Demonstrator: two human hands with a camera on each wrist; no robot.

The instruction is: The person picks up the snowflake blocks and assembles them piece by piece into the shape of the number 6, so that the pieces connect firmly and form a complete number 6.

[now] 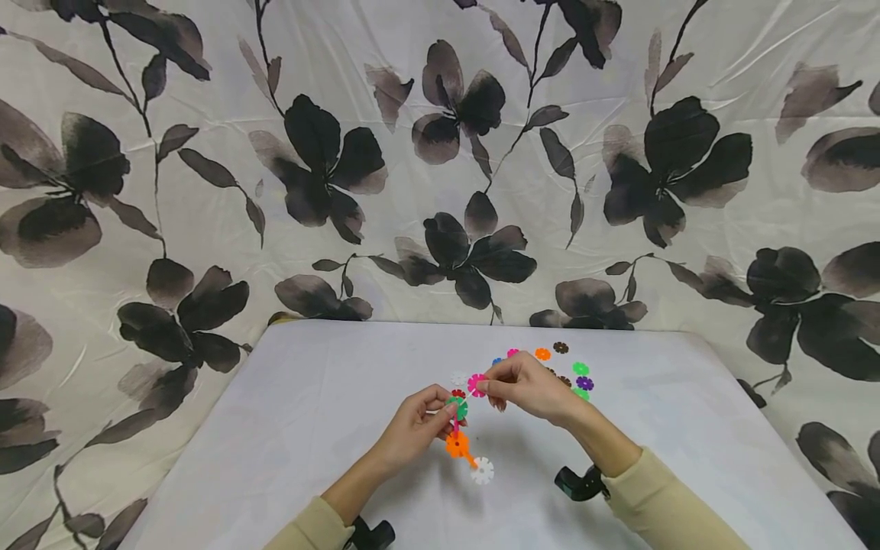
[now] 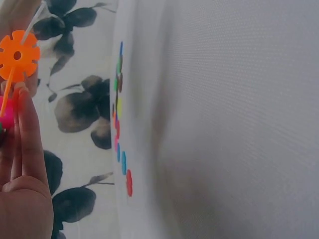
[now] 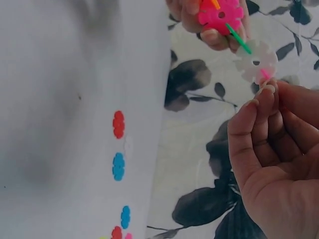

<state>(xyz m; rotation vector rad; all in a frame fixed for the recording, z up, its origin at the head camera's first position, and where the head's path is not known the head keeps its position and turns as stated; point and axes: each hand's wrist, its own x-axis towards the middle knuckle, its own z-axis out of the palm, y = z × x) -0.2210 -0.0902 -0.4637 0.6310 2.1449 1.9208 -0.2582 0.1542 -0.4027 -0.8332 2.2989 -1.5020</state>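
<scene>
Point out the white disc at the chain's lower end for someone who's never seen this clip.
In the head view, over the white table, find the left hand and the chain of notched discs it holds. Follow that chain down past the orange disc to the white disc at its lower end. White against its orange neighbours, it is the chain's lowest piece.
</scene>
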